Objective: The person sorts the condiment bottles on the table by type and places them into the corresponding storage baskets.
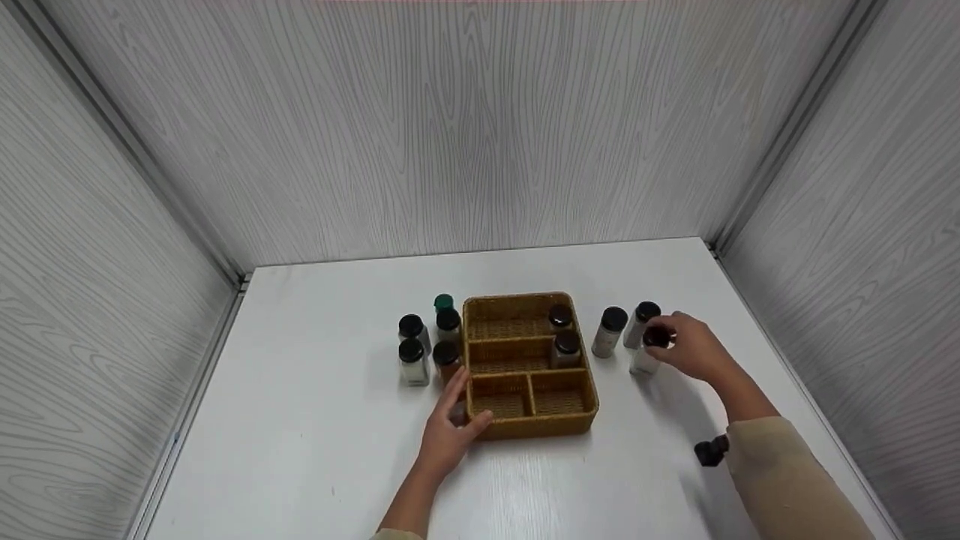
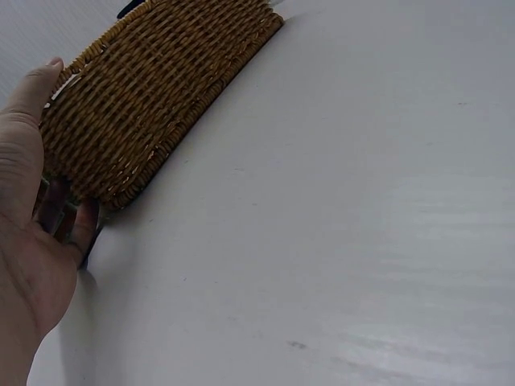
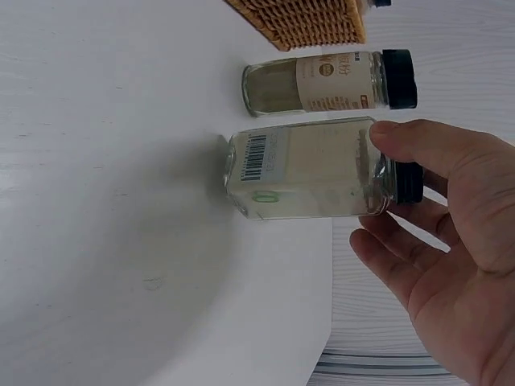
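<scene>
My left hand (image 1: 445,439) holds the front left corner of a brown wicker basket (image 1: 536,428), thumb on the front rim and fingers along the left side. In the left wrist view, the thumb (image 2: 36,88) lies at the rim of the woven wall. To the right of the basket, my right hand (image 1: 690,349) grips a clear glass spice jar (image 3: 302,170) around its black cap and neck. That jar has a barcode label and a green mark, and stands upright close over the table. Two black-capped jars, a rear one (image 1: 559,318) and a nearer one (image 1: 566,349), sit in the basket's right side.
Beside the held jar are a labelled spice jar (image 1: 610,332) and another black-capped jar (image 1: 642,321). Left of the basket stand several more jars, among them a green-capped one (image 1: 444,303) and a pale one (image 1: 413,363). Wood-grain walls (image 1: 465,135) enclose the white table (image 1: 322,442).
</scene>
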Demonstrator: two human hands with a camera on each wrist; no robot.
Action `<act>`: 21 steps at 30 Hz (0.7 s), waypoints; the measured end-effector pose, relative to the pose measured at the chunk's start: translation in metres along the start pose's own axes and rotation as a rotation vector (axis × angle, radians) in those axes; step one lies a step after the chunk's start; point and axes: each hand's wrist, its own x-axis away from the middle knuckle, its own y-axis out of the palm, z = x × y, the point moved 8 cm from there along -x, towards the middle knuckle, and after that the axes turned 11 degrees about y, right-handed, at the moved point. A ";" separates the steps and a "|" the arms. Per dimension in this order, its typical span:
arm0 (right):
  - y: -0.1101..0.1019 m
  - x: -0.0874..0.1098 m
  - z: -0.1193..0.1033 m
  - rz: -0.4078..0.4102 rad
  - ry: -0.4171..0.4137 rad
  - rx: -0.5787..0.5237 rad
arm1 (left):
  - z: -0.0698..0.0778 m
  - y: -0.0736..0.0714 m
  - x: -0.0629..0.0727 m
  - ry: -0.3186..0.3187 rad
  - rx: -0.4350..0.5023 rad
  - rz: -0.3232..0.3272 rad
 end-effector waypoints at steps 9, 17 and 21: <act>-0.007 0.002 -0.003 -0.049 0.002 -0.041 | 0.000 0.000 0.000 0.004 -0.005 -0.003; -0.012 0.006 -0.016 -0.083 0.006 -0.030 | -0.002 0.000 0.001 -0.004 -0.001 -0.008; -0.014 0.007 -0.023 -0.081 -0.010 -0.010 | -0.004 0.001 0.001 -0.014 -0.001 -0.017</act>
